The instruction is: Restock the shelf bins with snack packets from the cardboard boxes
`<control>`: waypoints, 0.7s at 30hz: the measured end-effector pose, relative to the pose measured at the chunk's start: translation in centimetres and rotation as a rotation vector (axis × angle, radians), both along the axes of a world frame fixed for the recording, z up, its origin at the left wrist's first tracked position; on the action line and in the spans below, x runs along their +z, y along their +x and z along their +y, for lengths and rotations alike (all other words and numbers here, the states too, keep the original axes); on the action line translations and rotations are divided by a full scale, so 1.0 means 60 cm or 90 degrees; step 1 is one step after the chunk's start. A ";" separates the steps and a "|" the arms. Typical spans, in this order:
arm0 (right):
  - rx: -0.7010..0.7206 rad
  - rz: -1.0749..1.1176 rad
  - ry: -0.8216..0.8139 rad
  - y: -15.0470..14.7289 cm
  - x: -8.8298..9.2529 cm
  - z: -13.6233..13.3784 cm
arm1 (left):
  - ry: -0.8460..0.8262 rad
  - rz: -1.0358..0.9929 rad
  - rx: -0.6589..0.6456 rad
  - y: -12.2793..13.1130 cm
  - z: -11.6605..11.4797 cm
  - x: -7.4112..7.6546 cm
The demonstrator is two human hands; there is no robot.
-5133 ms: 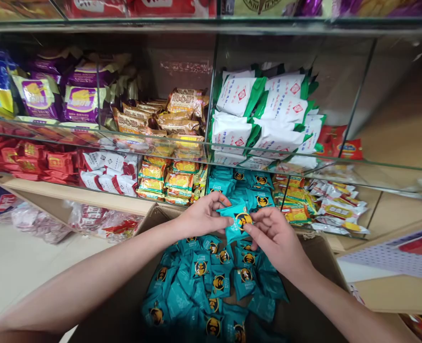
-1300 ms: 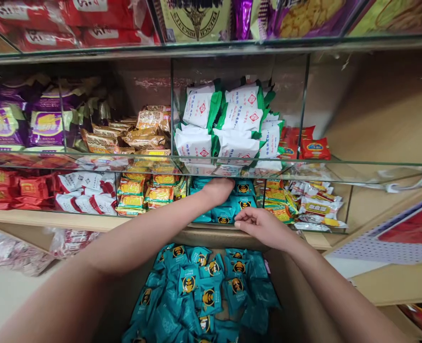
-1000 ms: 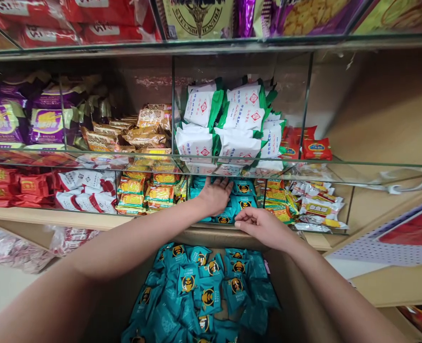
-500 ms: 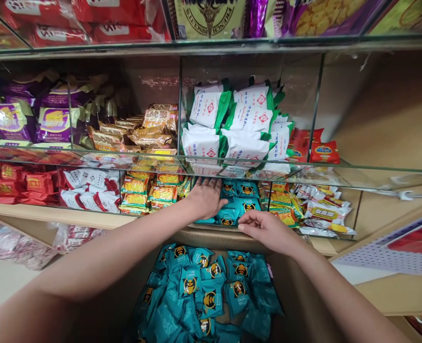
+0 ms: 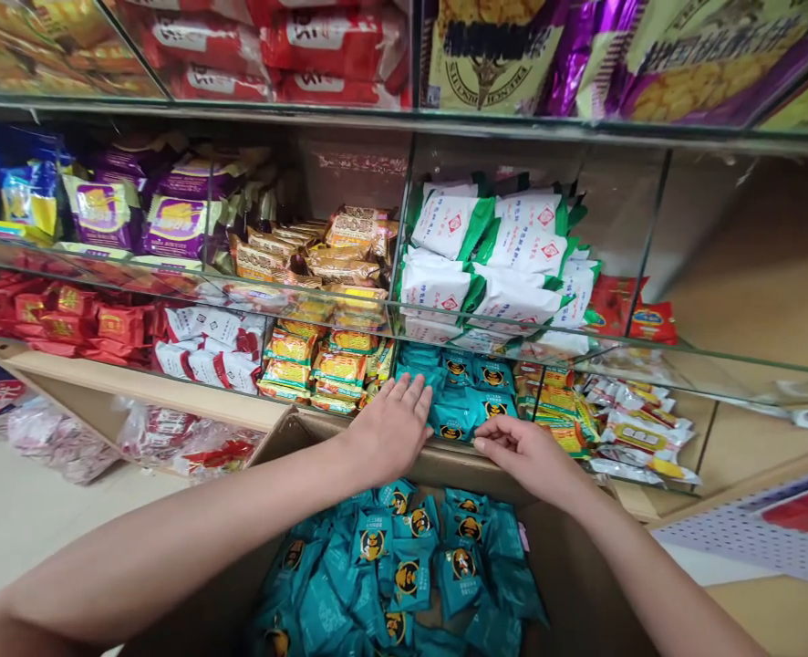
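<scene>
My left hand [image 5: 391,426] is flat, fingers stretched out, at the front of a shelf bin of teal snack packets [image 5: 469,397]. It touches the packets' left side and holds nothing. My right hand [image 5: 522,451] hovers at the bin's front edge just right of it, fingers loosely curled, nothing visible in them. Below both hands an open cardboard box [image 5: 582,593] holds several more teal packets [image 5: 404,570] with round yellow-and-black logos.
Glass-divided shelves carry white-and-green packs [image 5: 492,255], orange and brown snacks [image 5: 322,265], red packs [image 5: 89,319], purple bags [image 5: 137,205]. Yellow-orange packets [image 5: 561,415] sit right of the teal bin. Plastic-wrapped goods [image 5: 171,438] lie on the floor at left.
My left hand has drawn back out of the teal bin toward the front edge. The right hand stayed at the edge. The view shifted slightly right and down.
</scene>
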State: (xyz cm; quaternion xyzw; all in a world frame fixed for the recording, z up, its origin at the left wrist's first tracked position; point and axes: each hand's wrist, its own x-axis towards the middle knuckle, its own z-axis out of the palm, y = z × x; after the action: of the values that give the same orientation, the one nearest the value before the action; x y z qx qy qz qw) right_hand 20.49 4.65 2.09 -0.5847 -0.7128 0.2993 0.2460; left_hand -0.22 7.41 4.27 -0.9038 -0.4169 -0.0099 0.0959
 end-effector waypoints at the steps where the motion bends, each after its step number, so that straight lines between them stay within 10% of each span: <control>1: -0.012 -0.025 0.019 -0.005 0.003 0.004 | -0.013 -0.013 -0.021 -0.011 -0.012 -0.002; 11: -0.085 -0.061 0.136 -0.092 -0.002 0.111 | -0.086 -0.071 -0.130 -0.039 -0.043 -0.035; 21: -0.110 0.004 0.151 -0.108 -0.032 0.104 | -0.123 -0.058 -0.124 -0.039 -0.042 -0.024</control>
State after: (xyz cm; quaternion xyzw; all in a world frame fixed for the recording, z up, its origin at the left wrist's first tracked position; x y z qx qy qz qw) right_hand 14.01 10.87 0.16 -0.6100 -0.6893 0.1923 0.3402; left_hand -2.54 4.88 2.81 -0.9437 -0.3299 -0.0203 -0.0120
